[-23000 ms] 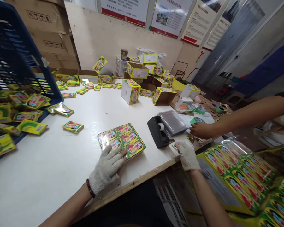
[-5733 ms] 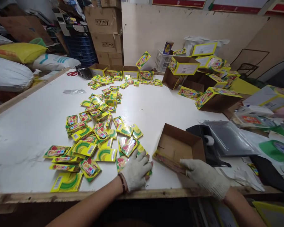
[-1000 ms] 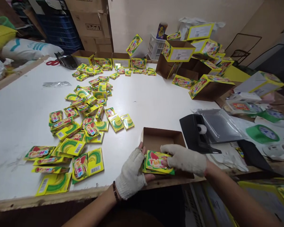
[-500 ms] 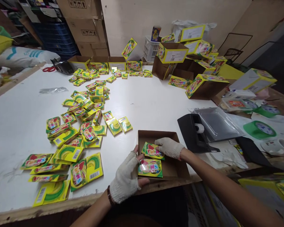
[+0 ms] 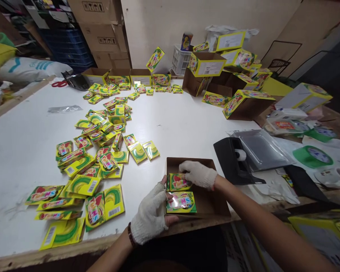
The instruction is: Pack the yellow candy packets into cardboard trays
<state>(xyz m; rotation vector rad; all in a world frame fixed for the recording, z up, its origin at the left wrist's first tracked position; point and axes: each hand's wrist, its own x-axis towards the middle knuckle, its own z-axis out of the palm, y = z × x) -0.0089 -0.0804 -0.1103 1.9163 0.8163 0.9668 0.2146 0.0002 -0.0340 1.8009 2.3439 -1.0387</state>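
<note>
An open brown cardboard box (image 5: 211, 202) lies at the table's front edge. Inside, along its left side, are two small yellow-green packs with colourful lettering: a front pack (image 5: 184, 203) and a rear pack (image 5: 175, 182). My left hand (image 5: 150, 211), in a white fingerless glove, grips the box's left wall, with the thumb at the front corner and fingertips reaching over the rim. My right hand (image 5: 200, 174), gloved the same way, is inside the box with bent fingers on the rear pack. The right fingertips are partly hidden.
Many loose packs (image 5: 107, 162) are heaped on the white table (image 5: 170, 132) to the left. A black tape dispenser (image 5: 229, 158), clear plastic sheets (image 5: 263, 147) and green tape (image 5: 311, 155) lie right. Display boxes (image 5: 206, 66) are piled at the back right.
My right hand has shifted slightly left and settled the rear pack, which was tilted over another, squarely behind the front pack. My left hand stays at the box wall.
</note>
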